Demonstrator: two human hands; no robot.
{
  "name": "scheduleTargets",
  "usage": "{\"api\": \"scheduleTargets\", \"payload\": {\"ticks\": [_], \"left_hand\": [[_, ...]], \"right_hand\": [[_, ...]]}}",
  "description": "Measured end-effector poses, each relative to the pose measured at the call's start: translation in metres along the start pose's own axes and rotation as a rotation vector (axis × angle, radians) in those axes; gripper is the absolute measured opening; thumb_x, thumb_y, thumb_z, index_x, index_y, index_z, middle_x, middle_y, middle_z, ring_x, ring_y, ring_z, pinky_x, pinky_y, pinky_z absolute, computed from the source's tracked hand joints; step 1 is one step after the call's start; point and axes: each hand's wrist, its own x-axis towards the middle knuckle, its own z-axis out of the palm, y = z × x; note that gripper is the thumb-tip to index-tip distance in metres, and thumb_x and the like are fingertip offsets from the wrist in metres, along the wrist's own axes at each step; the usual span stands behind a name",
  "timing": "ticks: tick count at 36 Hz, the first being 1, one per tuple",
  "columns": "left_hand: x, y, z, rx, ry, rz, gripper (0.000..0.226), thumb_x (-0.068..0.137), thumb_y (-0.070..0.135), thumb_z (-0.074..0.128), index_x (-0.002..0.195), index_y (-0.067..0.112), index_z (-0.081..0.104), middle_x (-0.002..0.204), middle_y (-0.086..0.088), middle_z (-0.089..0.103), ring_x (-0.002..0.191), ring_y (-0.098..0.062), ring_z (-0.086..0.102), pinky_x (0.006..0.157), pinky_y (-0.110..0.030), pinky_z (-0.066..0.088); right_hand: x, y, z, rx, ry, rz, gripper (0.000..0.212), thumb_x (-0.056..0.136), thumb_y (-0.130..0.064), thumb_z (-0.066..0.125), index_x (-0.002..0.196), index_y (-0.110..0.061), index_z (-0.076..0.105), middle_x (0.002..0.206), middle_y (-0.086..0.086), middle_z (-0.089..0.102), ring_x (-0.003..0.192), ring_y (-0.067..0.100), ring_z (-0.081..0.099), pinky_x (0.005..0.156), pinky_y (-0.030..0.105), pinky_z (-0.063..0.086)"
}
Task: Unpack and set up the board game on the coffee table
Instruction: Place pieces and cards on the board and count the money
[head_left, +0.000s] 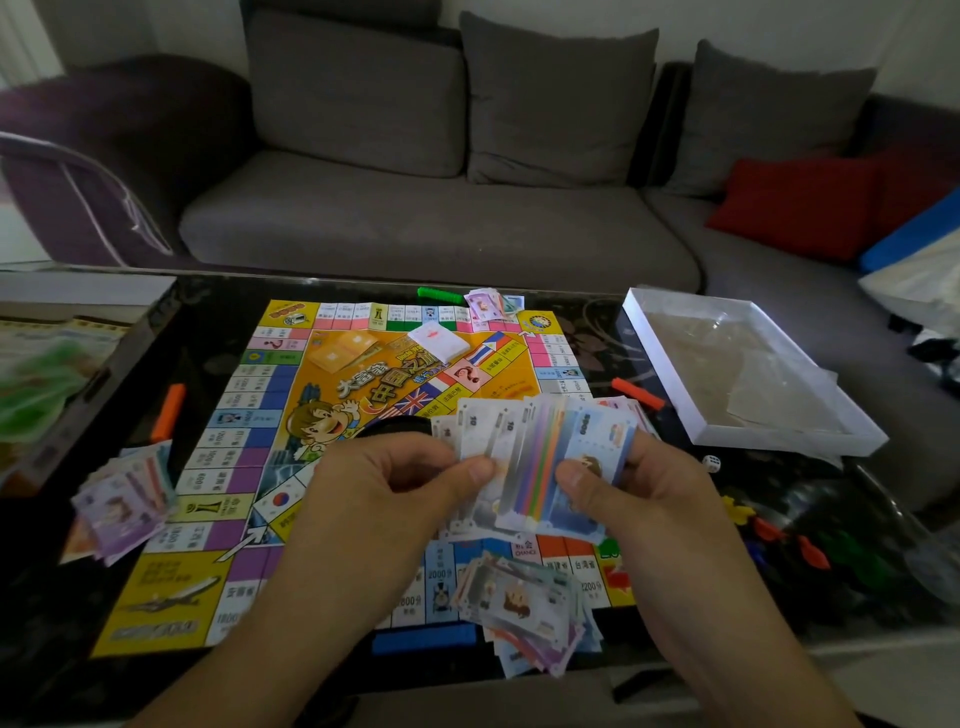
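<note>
A grey sofa (441, 218) with grey cushions (558, 98) and a red cushion (800, 205) stands against a pale wall (779, 26).

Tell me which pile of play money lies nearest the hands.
The play money pile on the board's near edge, directly below both hands; the left-side pile and far-edge pile lie farther off.

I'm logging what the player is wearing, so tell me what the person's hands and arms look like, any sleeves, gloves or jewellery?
Both the left hand and the right hand are bare: no gloves, rings or watch visible. The forearms are uncovered to the frame's bottom edge, with no sleeve in view.
</note>
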Motion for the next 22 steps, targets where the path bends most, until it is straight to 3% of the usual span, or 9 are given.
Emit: {"api": "scheduleTargets", "payload": {"ticks": [2, 7, 11, 13, 15, 17, 20, 22], "left_hand": [[0.001, 0.000, 0.001, -0.008, 0.015, 0.006, 0.031, 0.080, 0.049, 0.073, 0.079, 0.019, 0.079, 0.081, -0.004, 0.079, 0.078, -0.027, 0.075, 0.074, -0.051, 0.063], [0.012, 0.005, 0.006, 0.011, 0.005, -0.047, 0.009, 0.098, 0.020, 0.068, 0.103, 0.025, 0.074, 0.084, 0.007, 0.081, 0.077, -0.013, 0.078, 0.060, -0.022, 0.060], [0.044, 0.015, 0.030, 0.031, -0.028, -0.132, 0.041, 0.097, 0.022, 0.072, 0.131, 0.032, 0.052, 0.090, 0.004, 0.081, 0.071, -0.009, 0.078, 0.049, -0.020, 0.057], [0.066, 0.019, 0.049, 0.172, -0.050, -0.106, 0.036, 0.097, 0.031, 0.073, 0.129, 0.027, 0.057, 0.098, 0.004, 0.080, 0.072, -0.007, 0.076, 0.053, -0.025, 0.060], [0.088, 0.024, 0.076, 0.292, -0.081, -0.069, 0.020, 0.097, 0.034, 0.073, 0.105, 0.015, 0.069, 0.094, 0.000, 0.077, 0.071, -0.010, 0.073, 0.064, -0.035, 0.063], [0.110, 0.025, 0.104, 0.243, -0.140, -0.108, 0.024, 0.097, 0.030, 0.074, 0.090, 0.007, 0.072, 0.088, -0.007, 0.076, 0.071, -0.013, 0.073, 0.066, -0.032, 0.063], [0.141, 0.023, 0.145, 0.043, -0.231, -0.305, 0.019, 0.092, 0.017, 0.079, 0.094, -0.001, 0.076, 0.092, -0.018, 0.077, 0.080, -0.023, 0.077, 0.076, -0.044, 0.067], [0.159, 0.017, 0.169, 0.032, -0.238, -0.378, 0.021, 0.089, 0.017, 0.082, 0.100, 0.001, 0.075, 0.098, -0.017, 0.078, 0.085, -0.027, 0.078, 0.079, -0.047, 0.066]], "right_hand": [[0.000, 0.000, -0.001, -0.008, 0.044, 0.006, 0.021, 0.100, -0.010, 0.066, 0.109, -0.027, 0.076, 0.102, -0.006, 0.081, 0.094, 0.017, 0.079, 0.080, 0.040, 0.064], [0.005, -0.013, -0.028, 0.059, 0.193, -0.016, 0.018, 0.098, -0.010, 0.065, 0.099, -0.024, 0.077, 0.094, -0.005, 0.081, 0.083, 0.013, 0.079, 0.076, 0.035, 0.057], [0.016, -0.023, -0.067, 0.169, 0.352, -0.072, 0.017, 0.096, -0.011, 0.068, 0.108, -0.019, 0.075, 0.100, -0.005, 0.081, 0.092, 0.013, 0.079, 0.089, 0.039, 0.056], [0.022, -0.018, -0.080, 0.199, 0.418, -0.080, 0.019, 0.095, -0.012, 0.070, 0.114, -0.014, 0.075, 0.105, -0.001, 0.081, 0.098, 0.019, 0.078, 0.095, 0.045, 0.057], [0.026, -0.015, -0.089, 0.216, 0.455, -0.074, 0.020, 0.096, -0.012, 0.071, 0.115, -0.014, 0.074, 0.105, 0.000, 0.081, 0.099, 0.020, 0.078, 0.097, 0.044, 0.057], [0.031, -0.013, -0.097, 0.227, 0.464, -0.057, 0.019, 0.096, -0.010, 0.071, 0.113, -0.015, 0.075, 0.103, -0.001, 0.081, 0.098, 0.020, 0.078, 0.095, 0.044, 0.058], [0.037, -0.012, -0.105, 0.238, 0.457, -0.044, 0.015, 0.095, -0.008, 0.072, 0.104, -0.020, 0.075, 0.096, -0.006, 0.081, 0.092, 0.014, 0.079, 0.090, 0.041, 0.059], [0.042, -0.011, -0.111, 0.250, 0.452, -0.040, 0.016, 0.094, -0.008, 0.072, 0.102, -0.022, 0.075, 0.096, -0.008, 0.081, 0.091, 0.013, 0.079, 0.089, 0.040, 0.059]]}}
